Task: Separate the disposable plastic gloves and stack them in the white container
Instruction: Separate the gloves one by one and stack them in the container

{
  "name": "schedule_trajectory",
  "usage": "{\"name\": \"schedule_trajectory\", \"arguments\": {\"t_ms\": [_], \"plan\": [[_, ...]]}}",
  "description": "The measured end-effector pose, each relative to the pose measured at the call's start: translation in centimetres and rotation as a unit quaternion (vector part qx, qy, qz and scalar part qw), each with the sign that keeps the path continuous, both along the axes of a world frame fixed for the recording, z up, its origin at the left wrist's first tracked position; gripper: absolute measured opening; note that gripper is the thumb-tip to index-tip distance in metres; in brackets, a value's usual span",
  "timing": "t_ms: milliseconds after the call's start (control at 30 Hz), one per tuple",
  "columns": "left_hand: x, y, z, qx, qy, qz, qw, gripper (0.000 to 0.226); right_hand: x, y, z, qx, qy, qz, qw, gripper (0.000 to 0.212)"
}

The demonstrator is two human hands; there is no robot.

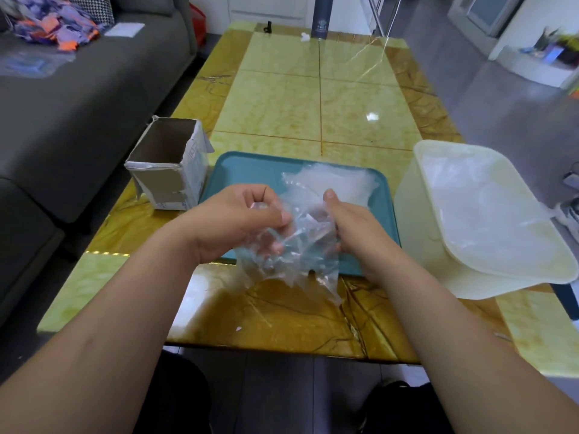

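- The left hand (238, 220) and right hand (354, 227) were both closed on 1 crumpled clear glove (291, 261) over the blue tray's (244, 170) near edge.
- More gloves (332, 183) lay on the tray.
- The white container (416, 220) stood just right of it; the far surface (313, 98) was bare.

The tray (244, 170) is teal. The disposable gloves (291, 255) are clear and colourless, and the pile of gloves (332, 183) looks milky white. The container (416, 233) is white, a little creamy. The cardboard box (169, 164) is brown inside and white outside. The table (282, 98) has a yellow-green marble pattern with brown veins. The sofa (78, 104) is dark grey.
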State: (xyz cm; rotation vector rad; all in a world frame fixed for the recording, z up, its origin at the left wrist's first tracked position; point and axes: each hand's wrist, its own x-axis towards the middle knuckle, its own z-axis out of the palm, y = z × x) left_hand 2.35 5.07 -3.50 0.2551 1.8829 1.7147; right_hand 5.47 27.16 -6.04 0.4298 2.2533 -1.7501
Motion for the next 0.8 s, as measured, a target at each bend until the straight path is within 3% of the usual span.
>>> {"name": "schedule_trajectory", "arguments": {"t_ms": [100,167,267,333,400,467,567,667,800], "plan": [[-0.2,0.1,-0.3,0.004,-0.006,-0.009,1.0,0.02,-0.3,0.1,0.7,-0.125,-0.058,0.042,0.99,0.09],[-0.1,0.4,-0.4,-0.023,-0.001,0.006,1.0,0.02,0.3,0.4,1.2,-0.179,-0.081,0.108,0.975,0.093],[0.3,1.6,-0.4,-0.073,0.04,0.036,0.996,0.016,0.8,0.8,1.1,-0.129,-0.074,0.123,0.981,0.063],[0.1,2.6,-0.9,-0.108,0.083,0.08,0.987,0.015,0.7,0.7,0.9,-0.08,-0.023,0.065,0.994,0.035],[-0.7,3.4,-1.9,-0.182,0.192,0.14,0.954,0.016,0.6,1.2,0.6,-0.007,0.014,0.005,1.0,0.025],[-1.6,4.0,-2.8,-0.253,0.329,0.168,0.894,0.012,0.6,1.6,0.8,0.075,0.029,-0.011,0.997,0.03],[-2.9,5.9,-4.0,-0.285,0.441,0.069,0.848,0.033,0.9,2.9,0.9,0.162,0.039,-0.002,0.986,0.034],[-3.9,7.4,-5.0,-0.372,0.428,-0.102,0.817,0.068,1.2,3.6,0.8,0.239,0.03,0.033,0.97,0.03],[-4.3,6.2,-5.9,-0.418,0.369,-0.128,0.82,0.057,1.0,4.0,0.1,0.22,0.056,0.001,0.974,0.027]]}}
